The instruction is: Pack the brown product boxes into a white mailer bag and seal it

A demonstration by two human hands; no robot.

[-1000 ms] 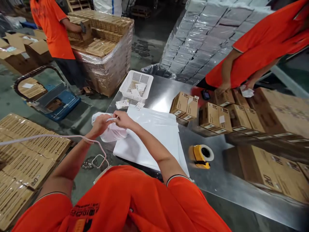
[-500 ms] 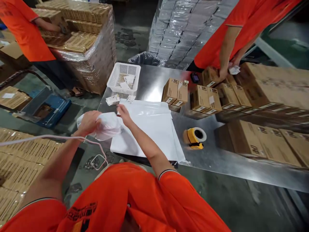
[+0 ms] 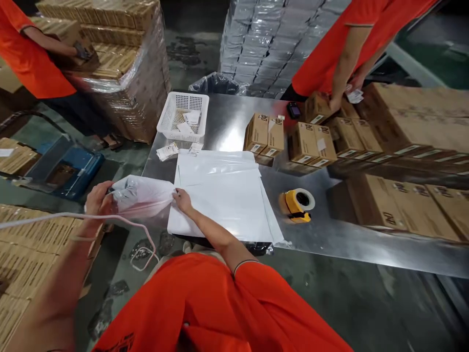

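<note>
A white plastic bag (image 3: 142, 196) is stretched between my two hands, over the left end of the metal table. My left hand (image 3: 99, 198) grips its left end with the fingers wrapped round it. The fingers of my right hand (image 3: 182, 200) pinch its right end. Beside and under my right forearm lies a stack of white plastic sheets (image 3: 223, 195). Printed labels (image 3: 167, 151) rest just beyond the stack, near a white basket (image 3: 164, 122) that holds more labels.
A yellow tape dispenser (image 3: 298, 205) stands right of the sheets. Small cartons (image 3: 256, 134) and larger boxes (image 3: 370, 203) line the table's right side. One person (image 3: 344, 58) handles cartons across the table; another (image 3: 40, 63) works at a wrapped pallet. A pink cord (image 3: 124, 220) crosses my left forearm.
My left hand has moved left and my right hand down to the bag's right end. The bag, bunched up before, is now drawn out lengthwise. The view has shifted slightly.
</note>
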